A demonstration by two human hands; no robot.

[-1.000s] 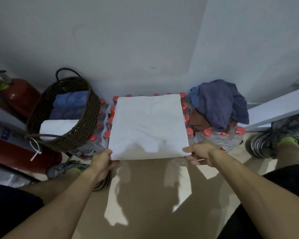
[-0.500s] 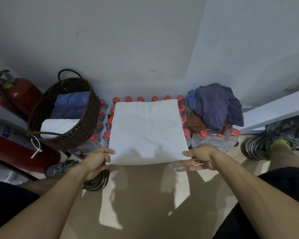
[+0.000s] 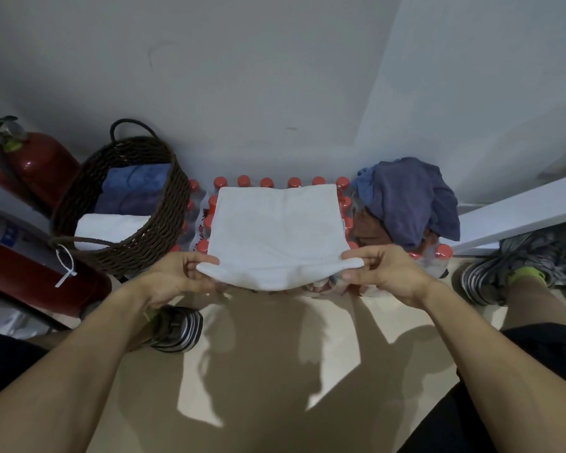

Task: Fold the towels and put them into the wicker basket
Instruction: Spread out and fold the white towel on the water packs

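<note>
At far left, beside the red extinguisher (image 3: 43, 165), the basket (image 3: 164, 204) already holds folded towels: a white one at its near side and blue ones behind. Just to its right, the left hand (image 3: 174, 277) pinches the near left corner of the white towel (image 3: 275, 230), fingers curled under the edge and thumb on top. The towel lies across the red-capped bottles (image 3: 265, 183), but its near edge, flat half a second ago, is now lifted clear and sags between the two hands. The right hand (image 3: 388, 273) grips the near right corner the same way, thumb over, fingers beneath. That raised edge suggests the next fold is starting, the near half probably going over toward the wall. Further right, a crumpled blue towel (image 3: 412, 201) waits on the bottles, with what may be a brown one under it, though that is hard to tell. So at least one more towel remains after this.
</note>
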